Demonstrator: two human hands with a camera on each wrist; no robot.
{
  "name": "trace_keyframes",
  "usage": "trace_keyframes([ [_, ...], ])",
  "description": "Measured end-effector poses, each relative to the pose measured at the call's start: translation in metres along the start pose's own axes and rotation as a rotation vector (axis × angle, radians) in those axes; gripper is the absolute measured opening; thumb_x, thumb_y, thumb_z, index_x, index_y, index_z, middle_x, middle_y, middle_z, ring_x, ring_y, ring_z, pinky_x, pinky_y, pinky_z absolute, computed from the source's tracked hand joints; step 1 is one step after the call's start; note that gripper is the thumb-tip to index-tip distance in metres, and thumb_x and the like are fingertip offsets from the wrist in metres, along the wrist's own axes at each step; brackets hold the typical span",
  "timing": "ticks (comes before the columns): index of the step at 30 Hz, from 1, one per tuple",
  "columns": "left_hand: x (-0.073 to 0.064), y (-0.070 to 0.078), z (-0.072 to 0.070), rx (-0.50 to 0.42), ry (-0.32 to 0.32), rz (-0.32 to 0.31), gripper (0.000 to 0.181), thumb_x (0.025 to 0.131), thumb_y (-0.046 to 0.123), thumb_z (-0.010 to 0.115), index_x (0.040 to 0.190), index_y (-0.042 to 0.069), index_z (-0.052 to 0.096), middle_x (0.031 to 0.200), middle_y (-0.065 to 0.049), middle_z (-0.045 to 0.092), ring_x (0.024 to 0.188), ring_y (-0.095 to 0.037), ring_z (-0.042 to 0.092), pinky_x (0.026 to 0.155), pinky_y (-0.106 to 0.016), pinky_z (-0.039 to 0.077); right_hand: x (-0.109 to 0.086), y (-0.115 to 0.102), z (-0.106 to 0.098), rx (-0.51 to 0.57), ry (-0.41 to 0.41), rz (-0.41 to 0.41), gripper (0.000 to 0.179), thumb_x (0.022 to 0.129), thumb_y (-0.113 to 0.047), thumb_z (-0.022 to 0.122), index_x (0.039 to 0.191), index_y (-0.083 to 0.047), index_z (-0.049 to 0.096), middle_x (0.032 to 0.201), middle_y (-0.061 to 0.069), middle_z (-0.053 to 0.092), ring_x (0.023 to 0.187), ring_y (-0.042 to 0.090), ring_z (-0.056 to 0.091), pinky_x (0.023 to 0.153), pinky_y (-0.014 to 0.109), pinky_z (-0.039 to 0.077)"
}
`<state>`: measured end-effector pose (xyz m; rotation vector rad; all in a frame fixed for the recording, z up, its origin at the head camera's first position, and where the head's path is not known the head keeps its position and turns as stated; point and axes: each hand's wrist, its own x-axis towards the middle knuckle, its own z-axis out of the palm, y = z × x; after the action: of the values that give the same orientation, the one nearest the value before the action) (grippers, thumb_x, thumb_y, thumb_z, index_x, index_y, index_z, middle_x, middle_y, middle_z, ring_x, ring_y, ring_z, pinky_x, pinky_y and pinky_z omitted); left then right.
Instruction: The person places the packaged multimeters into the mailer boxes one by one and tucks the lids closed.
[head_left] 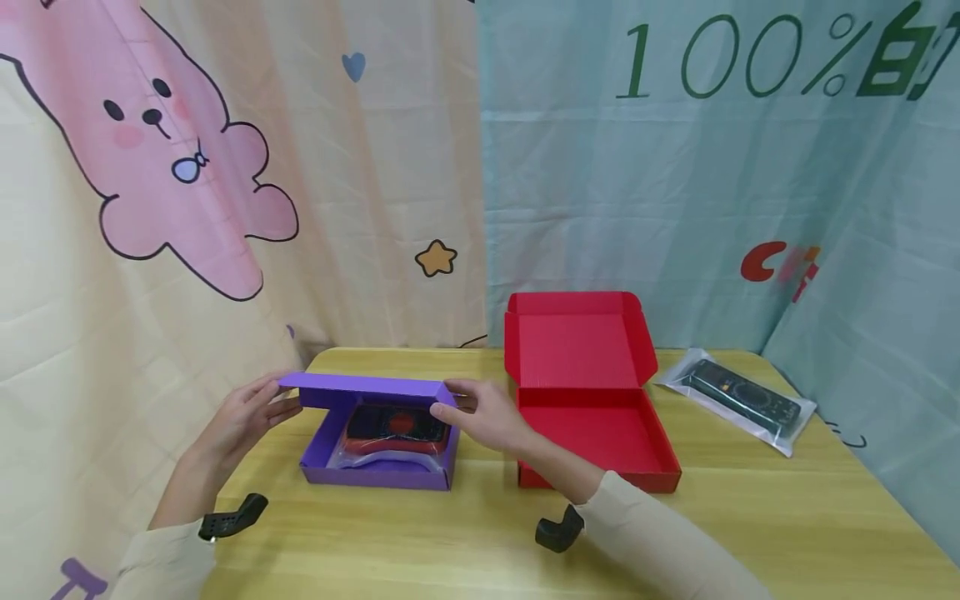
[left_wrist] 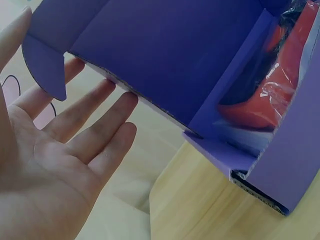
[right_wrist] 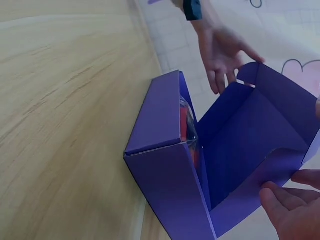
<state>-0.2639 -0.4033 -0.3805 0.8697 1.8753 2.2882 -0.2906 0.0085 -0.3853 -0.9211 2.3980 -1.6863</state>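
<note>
A purple cardboard box [head_left: 375, 477] stands on the table with its lid [head_left: 360, 384] raised and tipped forward over it. Inside lies a red and black device [head_left: 396, 423] in a clear plastic bag; the half-raised lid partly hides it. My left hand [head_left: 243, 417] is at the lid's left end, its fairly straight fingers [left_wrist: 107, 107] touching the side flap and the thumb near the front corner. At the other end my right hand [head_left: 491, 414] pinches the lid's right corner, fingers [right_wrist: 285, 197] against the outer side and thumb toward the front.
To the right stands a red cardboard box [head_left: 592, 433], lid upright, nothing inside. Beyond it a black multimeter [head_left: 742, 396] in a clear bag lies near the table's right edge. Printed curtains [head_left: 375, 167] hang behind and along both sides of the wooden table [head_left: 360, 542].
</note>
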Motion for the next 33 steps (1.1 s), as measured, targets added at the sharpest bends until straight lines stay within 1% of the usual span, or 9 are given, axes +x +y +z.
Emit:
trace_keyframes([
  [3,-0.003,-0.004,-0.003,-0.032,-0.05,0.005,0.046,0.113,0.002,0.026,0.136,0.009,0.066,0.133,-0.003,0.066,0.119,-0.024,0.066,0.102,-0.032,0.051,-0.003,0.002,0.001,0.017,-0.02,0.01,0.065,0.098,-0.038,0.073,0.147,0.0,0.055,0.145,0.013,0.059,0.125,0.029,0.062,0.1,0.038,0.053],
  [7,-0.011,-0.009,-0.009,-0.069,-0.125,0.012,0.05,0.112,-0.002,0.022,0.14,0.005,0.062,0.139,-0.005,0.063,0.125,-0.024,0.062,0.106,-0.032,0.048,-0.005,0.005,0.002,0.023,-0.064,0.015,0.065,0.097,-0.037,0.075,0.147,-0.001,0.055,0.144,0.013,0.06,0.125,0.027,0.063,0.099,0.035,0.054],
  [12,-0.021,-0.012,-0.014,-0.076,-0.207,-0.008,0.05,0.11,-0.003,0.019,0.146,0.001,0.054,0.148,-0.006,0.056,0.132,-0.023,0.056,0.11,-0.032,0.044,-0.008,0.012,0.004,0.01,-0.107,0.015,0.066,0.094,-0.034,0.079,0.147,0.0,0.056,0.142,0.012,0.061,0.124,0.023,0.064,0.099,0.032,0.053],
  [15,-0.024,-0.015,-0.017,-0.074,-0.231,-0.032,0.049,0.11,-0.005,0.021,0.148,0.0,0.051,0.149,-0.008,0.054,0.134,-0.023,0.055,0.112,-0.034,0.042,-0.011,0.016,0.005,-0.019,-0.127,-0.004,0.069,0.093,-0.033,0.08,0.147,0.002,0.055,0.143,0.013,0.061,0.124,0.02,0.063,0.1,0.031,0.052],
  [17,-0.027,-0.017,-0.019,-0.065,-0.239,-0.053,0.048,0.109,-0.007,0.023,0.148,-0.001,0.05,0.149,-0.009,0.055,0.134,-0.023,0.055,0.112,-0.034,0.042,-0.013,0.018,0.004,-0.058,-0.145,-0.023,0.071,0.092,-0.033,0.081,0.146,0.003,0.054,0.143,0.013,0.06,0.125,0.019,0.062,0.101,0.032,0.051],
  [21,-0.035,-0.022,-0.023,-0.027,-0.229,-0.107,0.047,0.107,-0.01,0.029,0.148,-0.001,0.052,0.147,-0.008,0.057,0.133,-0.02,0.055,0.111,-0.033,0.042,-0.018,0.022,0.003,-0.185,-0.193,-0.056,0.075,0.09,-0.041,0.081,0.147,0.0,0.055,0.143,0.01,0.061,0.126,0.016,0.061,0.103,0.032,0.05],
  [26,-0.043,-0.026,-0.026,0.053,-0.217,-0.128,0.046,0.104,-0.013,0.035,0.147,-0.009,0.048,0.147,-0.01,0.057,0.133,-0.02,0.055,0.11,-0.032,0.043,-0.022,0.023,0.002,-0.309,-0.254,-0.087,0.077,0.09,-0.049,0.079,0.147,-0.002,0.056,0.144,0.007,0.059,0.127,0.013,0.059,0.101,0.028,0.051],
  [29,-0.046,-0.028,-0.026,0.093,-0.206,-0.154,0.046,0.103,-0.013,0.037,0.149,-0.011,0.045,0.147,-0.01,0.057,0.133,-0.02,0.055,0.109,-0.031,0.044,-0.023,0.026,0.003,-0.348,-0.272,-0.109,0.076,0.091,-0.05,0.077,0.147,-0.003,0.057,0.145,0.006,0.059,0.127,0.014,0.059,0.1,0.027,0.05],
  [33,-0.051,-0.029,-0.026,0.123,-0.171,-0.217,0.047,0.104,-0.011,0.04,0.151,-0.008,0.044,0.149,-0.006,0.057,0.132,-0.021,0.056,0.108,-0.032,0.045,-0.025,0.029,0.005,-0.342,-0.277,-0.124,0.078,0.09,-0.049,0.078,0.148,-0.002,0.056,0.146,0.007,0.059,0.128,0.018,0.059,0.102,0.029,0.05],
])
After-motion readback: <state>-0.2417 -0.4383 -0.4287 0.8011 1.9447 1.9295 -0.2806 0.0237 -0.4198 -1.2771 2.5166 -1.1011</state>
